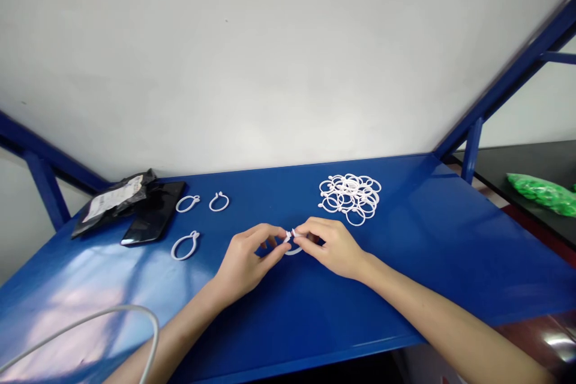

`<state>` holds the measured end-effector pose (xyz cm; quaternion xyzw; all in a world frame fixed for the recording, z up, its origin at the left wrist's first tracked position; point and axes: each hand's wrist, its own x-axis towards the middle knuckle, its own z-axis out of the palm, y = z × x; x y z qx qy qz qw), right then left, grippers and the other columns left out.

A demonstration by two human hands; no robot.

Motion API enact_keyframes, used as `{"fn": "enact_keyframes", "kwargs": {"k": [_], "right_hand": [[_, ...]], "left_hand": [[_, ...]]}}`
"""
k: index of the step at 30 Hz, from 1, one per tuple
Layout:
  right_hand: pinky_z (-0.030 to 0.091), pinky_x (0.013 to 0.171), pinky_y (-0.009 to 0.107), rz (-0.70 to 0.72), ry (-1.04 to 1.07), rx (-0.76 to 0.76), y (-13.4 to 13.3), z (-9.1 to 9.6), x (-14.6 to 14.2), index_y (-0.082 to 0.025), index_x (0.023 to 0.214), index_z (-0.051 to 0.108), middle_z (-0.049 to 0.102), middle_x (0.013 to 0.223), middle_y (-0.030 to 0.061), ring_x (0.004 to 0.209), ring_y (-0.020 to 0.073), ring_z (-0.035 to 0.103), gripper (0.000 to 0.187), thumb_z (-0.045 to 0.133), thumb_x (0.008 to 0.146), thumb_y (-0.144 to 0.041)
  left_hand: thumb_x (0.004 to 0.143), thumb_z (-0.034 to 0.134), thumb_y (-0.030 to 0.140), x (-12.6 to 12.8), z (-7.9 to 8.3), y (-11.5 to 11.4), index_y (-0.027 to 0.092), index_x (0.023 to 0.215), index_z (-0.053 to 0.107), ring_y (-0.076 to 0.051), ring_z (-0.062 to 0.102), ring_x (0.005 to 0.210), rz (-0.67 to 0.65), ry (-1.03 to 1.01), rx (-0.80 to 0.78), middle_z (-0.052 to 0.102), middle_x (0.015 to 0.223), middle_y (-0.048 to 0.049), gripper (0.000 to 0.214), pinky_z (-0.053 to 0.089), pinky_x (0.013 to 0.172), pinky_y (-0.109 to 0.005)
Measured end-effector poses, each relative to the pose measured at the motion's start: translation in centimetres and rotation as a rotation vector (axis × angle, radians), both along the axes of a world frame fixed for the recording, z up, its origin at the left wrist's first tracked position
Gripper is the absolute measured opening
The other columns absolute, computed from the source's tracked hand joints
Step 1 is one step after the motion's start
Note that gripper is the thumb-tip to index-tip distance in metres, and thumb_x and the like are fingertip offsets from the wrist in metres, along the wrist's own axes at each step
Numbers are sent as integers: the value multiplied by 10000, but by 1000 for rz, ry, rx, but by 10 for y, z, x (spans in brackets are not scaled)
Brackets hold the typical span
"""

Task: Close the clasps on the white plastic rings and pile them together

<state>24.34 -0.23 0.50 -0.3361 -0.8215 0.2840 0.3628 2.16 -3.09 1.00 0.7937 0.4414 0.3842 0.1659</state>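
Between my two hands, just above the blue shelf, is a white plastic ring (pixel 293 252) with a gap at its top. My left hand (pixel 251 255) pinches one end of it between thumb and fingertips. The other end is pinched by my right hand (pixel 332 246). The two ends stand slightly apart; fingers cover parts of the ring. To the left lie three similar white rings: one at the back (pixel 219 202), one beside it (pixel 186 204) and one nearer me (pixel 184 248). A heap of such rings (pixel 350 195) lies beyond my right hand.
On the left of the blue shelf (pixel 288 318), a black plastic package (pixel 117 199) with a white label lies by a dark flat object (pixel 155 216). A pale cable (pixel 112 309) loops at lower left. Blue frame bars (pixel 472 150) rise at the sides. A green bag (pixel 542 193) lies far right.
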Motion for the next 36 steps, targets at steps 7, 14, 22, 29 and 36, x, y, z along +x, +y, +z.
{"fn": "enact_keyframes", "kwargs": {"k": [7,14,22,29,36], "right_hand": [[528,688,250,7,48,18,1,-2,-1,-228,1060,754,737,935,25,742,131,669,170,635,1002,-335],[532,660,248,-23,93,61,-4,-1,-2,-228,1103,724,729,946,28,685,116,644,160,604,1016,-290],[534,674,241,-19,31,125,-5,2,-2,-218,1087,715,737,937,23,725,119,675,176,569,1038,-301],[534,682,265,-15,-93,303,-9,2,-6,-176,1001,690,742,887,35,741,144,690,233,490,1072,-270],[511,620,279,47,-220,340,-12,1,-4,-167,935,661,689,815,37,669,148,637,355,369,1104,-278]], "left_hand": [[895,723,328,1,-3,2,225,930,759,-127,674,699,49,-229,-282,781,861,2,115,548,683,-232],[829,776,351,3,-1,0,193,891,741,-119,641,587,32,-558,-555,732,744,-3,173,528,526,-209],[825,782,315,9,0,0,203,845,782,-99,618,533,31,-622,-513,734,709,-2,114,541,507,-196],[868,767,221,9,-8,-3,249,893,819,-118,685,641,0,-388,-197,779,807,-12,65,561,589,-200],[881,750,165,7,-10,-6,249,907,807,-134,736,701,-81,-264,-13,788,823,-10,105,589,647,-206]]}}
